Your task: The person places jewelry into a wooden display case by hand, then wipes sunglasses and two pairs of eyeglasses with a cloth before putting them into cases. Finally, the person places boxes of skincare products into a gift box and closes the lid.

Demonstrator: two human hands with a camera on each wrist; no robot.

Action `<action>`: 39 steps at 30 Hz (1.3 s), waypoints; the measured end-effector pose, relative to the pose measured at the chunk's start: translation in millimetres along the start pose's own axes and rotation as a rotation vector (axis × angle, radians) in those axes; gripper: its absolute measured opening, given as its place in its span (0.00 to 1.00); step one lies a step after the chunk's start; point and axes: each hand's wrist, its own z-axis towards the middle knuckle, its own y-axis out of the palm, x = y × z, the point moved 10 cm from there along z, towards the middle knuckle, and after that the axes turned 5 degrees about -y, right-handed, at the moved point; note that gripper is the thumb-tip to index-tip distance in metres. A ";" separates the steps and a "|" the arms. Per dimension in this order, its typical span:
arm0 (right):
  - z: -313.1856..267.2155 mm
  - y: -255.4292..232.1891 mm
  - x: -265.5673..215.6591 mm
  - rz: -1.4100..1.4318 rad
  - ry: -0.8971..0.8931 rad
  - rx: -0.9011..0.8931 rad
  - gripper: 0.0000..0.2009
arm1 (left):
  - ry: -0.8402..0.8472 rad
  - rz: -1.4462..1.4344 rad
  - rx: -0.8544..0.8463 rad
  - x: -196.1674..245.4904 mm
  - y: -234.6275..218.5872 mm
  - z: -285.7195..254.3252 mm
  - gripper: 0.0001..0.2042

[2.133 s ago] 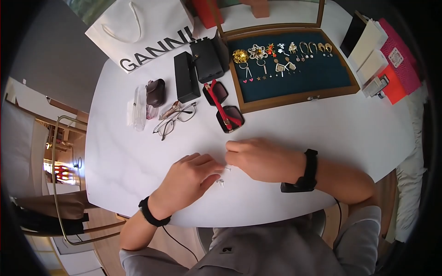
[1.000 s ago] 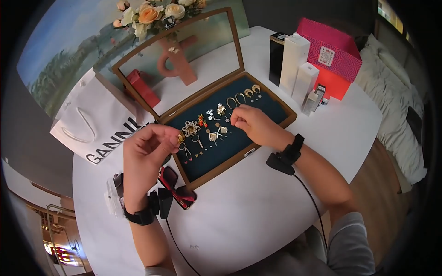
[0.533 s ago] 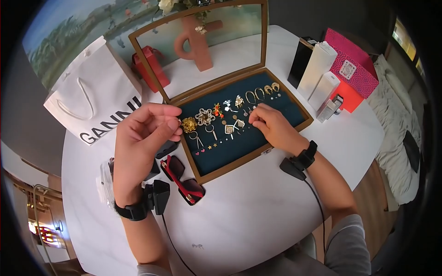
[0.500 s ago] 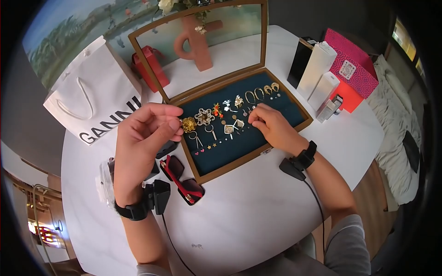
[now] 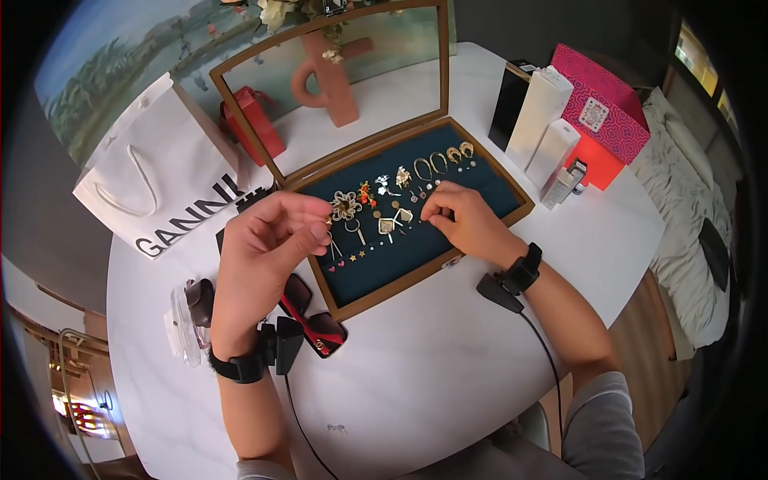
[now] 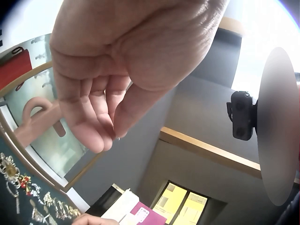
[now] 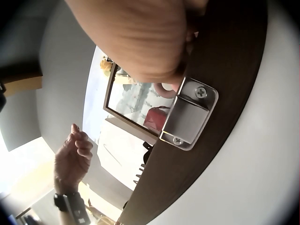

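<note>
Left hand [image 5: 268, 244] up at jewelry box [image 5: 392, 286] left end, forearm near vertical, thumb and fingertips pinching tiny shiny piece [image 6: 118, 138]. Right hand [image 5: 472, 220] over box's right half, forearm slanting in from lower right, fingers curled; can't tell if it holds anything. Earrings [image 5: 386, 226] lie in rows on dark lining, mostly between hands.

**Wood, cloth, metal**

On my feed the jewellery case [image 5: 400, 282] looks smooth wood, its lining [image 5: 408, 244] matt cloth, its latch [image 7: 190, 119] shiny metal. The tiny piece [image 6: 118, 138] in the left hand [image 5: 266, 250] glints like metal. I read the shopping bag [image 5: 164, 172] as matt paper, the sunglasses [image 5: 326, 326] as glossy plastic.
</note>
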 end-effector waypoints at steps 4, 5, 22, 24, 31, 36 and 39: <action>-1.4 -5.7 7.0 0.036 0.005 0.071 0.06 | -0.031 -0.019 -0.054 -9.7 17.3 2.0 0.08; -1.6 -6.5 5.7 0.035 0.004 0.071 0.06 | -0.030 -0.019 -0.054 -12.5 20.7 2.8 0.08; -9.9 -19.7 -1.7 -0.007 0.074 0.216 0.03 | -0.176 -0.093 -0.190 -45.5 62.3 5.3 0.12; -10.1 -18.6 -31.8 0.070 0.007 0.191 0.03 | -0.167 -0.096 -0.197 -45.9 63.0 5.5 0.12; -19.0 6.7 -92.1 0.208 -0.214 0.029 0.02 | -0.170 -0.117 -0.166 -46.4 67.9 5.3 0.12; -20.5 12.8 -88.4 0.231 -0.197 -0.004 0.02 | -0.179 -0.099 -0.210 -53.7 73.8 4.6 0.15; -18.8 7.3 -83.3 0.186 -0.192 0.022 0.02 | -0.147 -0.097 -0.222 -52.2 76.2 5.0 0.16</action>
